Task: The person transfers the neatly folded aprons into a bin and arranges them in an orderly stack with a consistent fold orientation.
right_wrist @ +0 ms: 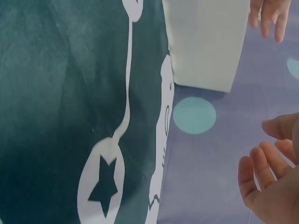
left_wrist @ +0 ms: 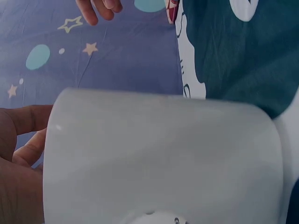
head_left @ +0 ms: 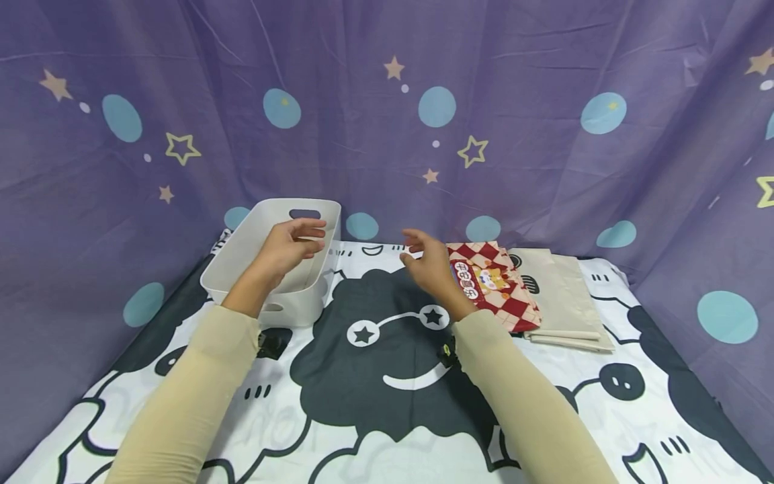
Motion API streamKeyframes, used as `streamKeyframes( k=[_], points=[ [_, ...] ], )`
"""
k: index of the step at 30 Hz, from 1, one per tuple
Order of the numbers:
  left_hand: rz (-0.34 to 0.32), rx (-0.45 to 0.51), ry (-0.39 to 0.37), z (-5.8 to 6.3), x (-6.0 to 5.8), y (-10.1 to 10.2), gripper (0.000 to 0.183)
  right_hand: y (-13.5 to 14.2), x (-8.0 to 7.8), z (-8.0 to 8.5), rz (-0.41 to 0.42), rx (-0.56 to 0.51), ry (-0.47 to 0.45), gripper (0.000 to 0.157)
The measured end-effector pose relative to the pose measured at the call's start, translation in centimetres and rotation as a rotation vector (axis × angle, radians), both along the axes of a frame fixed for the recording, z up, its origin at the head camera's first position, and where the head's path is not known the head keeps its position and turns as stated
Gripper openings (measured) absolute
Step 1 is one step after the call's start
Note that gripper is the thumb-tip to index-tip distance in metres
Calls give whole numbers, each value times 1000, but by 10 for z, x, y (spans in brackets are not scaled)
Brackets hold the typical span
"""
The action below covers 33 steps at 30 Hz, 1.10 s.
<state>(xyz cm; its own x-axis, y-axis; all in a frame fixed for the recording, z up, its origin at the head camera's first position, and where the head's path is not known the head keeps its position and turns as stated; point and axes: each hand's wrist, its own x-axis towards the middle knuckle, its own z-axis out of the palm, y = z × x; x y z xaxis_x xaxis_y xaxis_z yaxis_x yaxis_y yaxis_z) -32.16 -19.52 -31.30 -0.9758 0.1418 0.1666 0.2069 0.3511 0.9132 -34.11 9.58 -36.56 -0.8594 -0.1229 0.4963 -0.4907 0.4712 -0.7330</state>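
Observation:
A white plastic bin [head_left: 302, 309] with oval handle holes stands at the back left of the cloth-covered table. My left hand [head_left: 289, 250] hovers over this bin, fingers loosely bent and holding nothing. To its right my right hand [head_left: 431, 263] hangs in the air, thumb and fingers apart, with nothing in them. Just beyond the right hand lies a folded red-and-cream checked bag [head_left: 504, 289] with a cartoon animal on it. Partly under it is a folded beige cloth bag [head_left: 565, 296] with a dark print. In the right wrist view, the fingers [right_wrist: 266, 163] are relaxed.
A black-and-white cartoon cloth [head_left: 399, 376] covers the table. Behind it hangs a purple curtain [head_left: 375, 168] with stars and blue dots, close against the bin and the bags.

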Motion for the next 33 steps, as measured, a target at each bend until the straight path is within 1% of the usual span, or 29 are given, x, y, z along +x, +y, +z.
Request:
streamKeyframes(
  k=[5,9,12,15,19,27,33],
  points=[
    [-3,5,10,-1,0,13,47,16,-2,2,-24,-35,0,45],
    [-16,-11,25,-1,1,22,45,31,-2,3,-46,-47,-4,46],
    [-25,-14,50,0,1,28,44,43,0,3,-63,-44,-4,46],
    [-46,2,62,1,2,34,43,54,2,4,-89,-31,-8,47],
    [-74,12,61,0,1,43,43,67,4,3,-117,-24,-22,48],
    [-103,11,60,-2,3,57,42,99,11,2,-156,-15,-45,51],
    [-113,21,48,-9,0,69,42,122,16,-2,-200,9,-68,54]
  ],
)
